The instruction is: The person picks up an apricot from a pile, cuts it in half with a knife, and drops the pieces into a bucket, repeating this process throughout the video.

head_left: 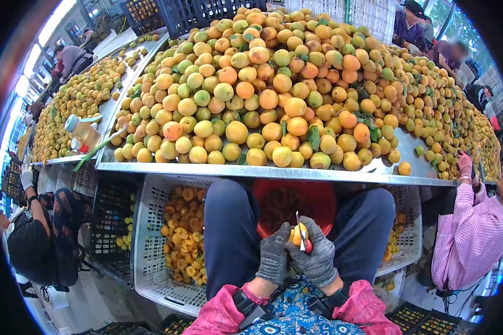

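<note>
Over the red bucket (318, 204), left hand (274, 257) grips an apricot (294, 237), right hand (320, 259) clasps a knife (303, 242).

Bright daylight from upper left; fisheye bending, black vignette at edges.

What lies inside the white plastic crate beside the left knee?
Cut orange apricot halves lie in the white plastic crate; the dark blue trouser leg hides its right part.
</note>
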The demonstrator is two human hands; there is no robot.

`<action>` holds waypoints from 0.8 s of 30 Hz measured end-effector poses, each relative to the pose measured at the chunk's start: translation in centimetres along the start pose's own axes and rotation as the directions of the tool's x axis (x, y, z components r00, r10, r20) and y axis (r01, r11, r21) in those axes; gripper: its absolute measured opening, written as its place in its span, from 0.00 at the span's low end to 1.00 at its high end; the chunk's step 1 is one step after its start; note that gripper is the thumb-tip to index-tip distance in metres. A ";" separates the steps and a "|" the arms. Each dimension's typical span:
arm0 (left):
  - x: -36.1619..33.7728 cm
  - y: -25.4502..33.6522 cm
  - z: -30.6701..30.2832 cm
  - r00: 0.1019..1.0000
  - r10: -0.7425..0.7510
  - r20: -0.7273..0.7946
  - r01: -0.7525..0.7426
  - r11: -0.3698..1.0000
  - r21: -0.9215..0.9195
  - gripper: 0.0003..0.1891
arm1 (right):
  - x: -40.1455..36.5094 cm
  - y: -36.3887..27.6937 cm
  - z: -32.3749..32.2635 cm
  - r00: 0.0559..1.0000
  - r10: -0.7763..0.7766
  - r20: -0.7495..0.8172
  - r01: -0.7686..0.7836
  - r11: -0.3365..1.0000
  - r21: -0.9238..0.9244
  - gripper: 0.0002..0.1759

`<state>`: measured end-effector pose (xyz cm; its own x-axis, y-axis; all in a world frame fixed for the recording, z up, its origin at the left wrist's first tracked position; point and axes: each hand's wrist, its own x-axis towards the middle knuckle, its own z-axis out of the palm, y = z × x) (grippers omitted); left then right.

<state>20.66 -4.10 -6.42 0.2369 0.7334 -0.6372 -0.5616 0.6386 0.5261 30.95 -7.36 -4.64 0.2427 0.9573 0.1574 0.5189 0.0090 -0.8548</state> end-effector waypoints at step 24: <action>-8.4 16.2 -3.4 0.458 0.845 0.278 -0.332 -0.127 0.935 0.13 | 1.2 3.1 -3.8 0.803 0.316 0.506 -0.589 0.291 0.753 0.40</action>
<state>6.82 -0.68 5.52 -0.1458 0.9398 0.3091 0.7335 -0.1069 0.6712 35.95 -7.32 -5.23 -0.0559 0.9175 -0.3939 -0.6093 -0.3438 -0.7145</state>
